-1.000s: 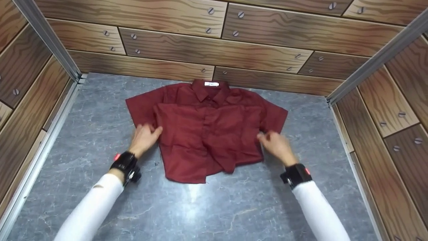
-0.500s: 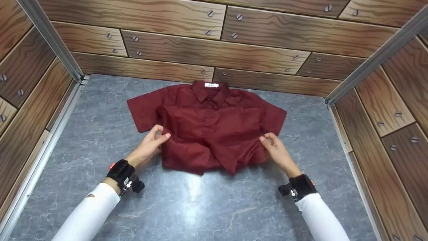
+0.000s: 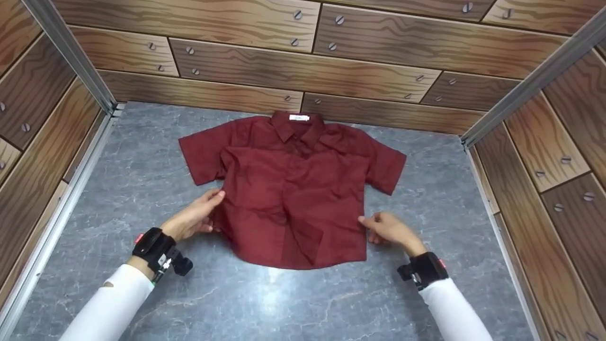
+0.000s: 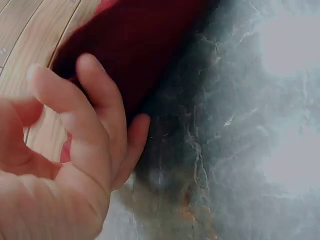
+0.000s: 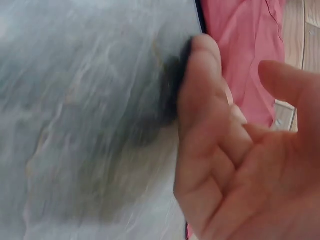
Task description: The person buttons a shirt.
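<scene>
A dark red short-sleeved button shirt lies front up on the grey marbled surface, collar at the far side. Its body spreads toward me to a curved hem, with a folded flap of cloth near the middle of the bottom. My left hand is at the shirt's left side edge, thumb and fingers apart in the left wrist view, the slightly raised cloth just beyond the fingertips. At the right side edge is my right hand, its fingers loosely bent and its thumb apart from the index finger in the right wrist view.
Wood-patterned panels wall the back and both sides, with metal rails along the corners. The grey surface extends in front of the shirt. Each wrist wears a black strap with a small camera.
Both hands gripped the side edges and drew the lower shirt toward me; its hem now lies nearer and flatter. The fingers have let go, and the right hand has come lower.
</scene>
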The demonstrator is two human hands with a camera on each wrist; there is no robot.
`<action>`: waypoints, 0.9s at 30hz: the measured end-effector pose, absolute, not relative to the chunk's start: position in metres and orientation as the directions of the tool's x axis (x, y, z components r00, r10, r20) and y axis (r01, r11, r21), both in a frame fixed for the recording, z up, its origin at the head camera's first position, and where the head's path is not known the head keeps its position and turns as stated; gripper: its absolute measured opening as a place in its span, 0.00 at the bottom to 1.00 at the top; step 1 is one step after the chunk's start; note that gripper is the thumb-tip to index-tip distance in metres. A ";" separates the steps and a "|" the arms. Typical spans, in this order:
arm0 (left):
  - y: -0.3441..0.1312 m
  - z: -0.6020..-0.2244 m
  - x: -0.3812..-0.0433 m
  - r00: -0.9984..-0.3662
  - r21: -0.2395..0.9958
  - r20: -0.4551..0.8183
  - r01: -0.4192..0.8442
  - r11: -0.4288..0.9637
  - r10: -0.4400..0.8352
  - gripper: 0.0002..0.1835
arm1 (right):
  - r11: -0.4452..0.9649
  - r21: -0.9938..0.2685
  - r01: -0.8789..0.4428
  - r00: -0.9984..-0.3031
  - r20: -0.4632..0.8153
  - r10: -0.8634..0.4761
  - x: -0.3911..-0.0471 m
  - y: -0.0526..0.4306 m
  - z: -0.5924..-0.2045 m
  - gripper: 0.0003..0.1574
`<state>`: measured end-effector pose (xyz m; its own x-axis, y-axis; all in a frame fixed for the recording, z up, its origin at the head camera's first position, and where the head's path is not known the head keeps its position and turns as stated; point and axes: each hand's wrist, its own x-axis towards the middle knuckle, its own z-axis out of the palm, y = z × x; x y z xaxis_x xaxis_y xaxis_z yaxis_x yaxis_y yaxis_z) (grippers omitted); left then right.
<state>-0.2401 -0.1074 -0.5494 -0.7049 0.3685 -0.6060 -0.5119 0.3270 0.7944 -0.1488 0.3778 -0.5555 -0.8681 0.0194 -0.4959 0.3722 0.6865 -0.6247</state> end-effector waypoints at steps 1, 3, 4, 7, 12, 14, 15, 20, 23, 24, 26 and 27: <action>-0.108 -0.551 -0.241 -0.718 0.802 -0.595 -0.501 0.326 0.362 0.34 | 0.714 -0.606 0.352 -0.883 -0.468 0.038 -0.150 0.375 -0.557 0.30; -0.109 -0.555 -0.241 -0.756 0.820 -0.563 -0.463 0.336 0.334 0.31 | 0.763 -0.573 0.299 -0.910 -0.411 0.048 -0.154 0.370 -0.561 0.26; -0.109 -0.556 -0.241 -0.776 0.828 -0.548 -0.448 0.338 0.312 0.31 | 0.784 -0.558 0.271 -0.923 -0.383 0.047 -0.155 0.368 -0.562 0.24; -0.111 -0.562 -0.242 -0.846 0.864 -0.473 -0.388 0.321 0.248 0.33 | 0.784 -0.580 0.221 -0.947 -0.320 0.030 -0.160 0.366 -0.567 0.17; -0.119 -0.563 -0.243 -0.899 0.918 -0.339 -0.251 0.309 0.278 0.43 | 0.522 -0.804 0.284 -0.948 -0.319 0.024 -0.162 0.373 -0.564 0.08; -0.124 -0.564 -0.243 -0.884 0.938 -0.270 -0.151 0.313 0.381 0.42 | 0.425 -0.853 0.301 -0.946 -0.323 0.022 -0.159 0.378 -0.557 0.14; -0.127 -0.564 -0.242 -0.860 0.939 -0.255 -0.112 0.324 0.442 0.39 | 0.410 -0.861 0.300 -0.946 -0.324 0.012 -0.158 0.381 -0.555 0.16; -0.137 -0.565 -0.236 -0.589 0.899 -0.319 0.059 0.434 0.742 0.21 | 0.483 -0.814 0.324 -0.900 -0.422 -0.108 -0.148 0.402 -0.553 0.21; -0.138 -0.558 -0.234 -0.402 0.837 -0.489 0.035 0.547 0.774 0.18 | 0.585 -0.743 0.324 -0.867 -0.481 -0.131 -0.146 0.404 -0.550 0.22; -0.138 -0.555 -0.235 -0.370 0.808 -0.537 0.035 0.589 0.758 0.18 | 0.635 -0.711 0.302 -0.873 -0.473 -0.115 -0.146 0.403 -0.549 0.22; -0.137 -0.549 -0.238 -0.382 0.776 -0.558 0.076 0.627 0.737 0.17 | 0.758 -0.605 0.243 -0.910 -0.413 -0.038 -0.148 0.400 -0.547 0.22; -0.136 -0.546 -0.240 -0.426 0.764 -0.540 0.113 0.635 0.726 0.16 | 0.811 -0.545 0.213 -0.932 -0.364 0.000 -0.150 0.397 -0.547 0.22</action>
<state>-0.2400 -0.1361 -0.5456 -0.4261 0.7259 -0.5399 0.1127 0.6347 0.7645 -0.1500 0.3971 -0.5465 -0.9315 -0.0001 -0.3636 0.2128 0.8108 -0.5453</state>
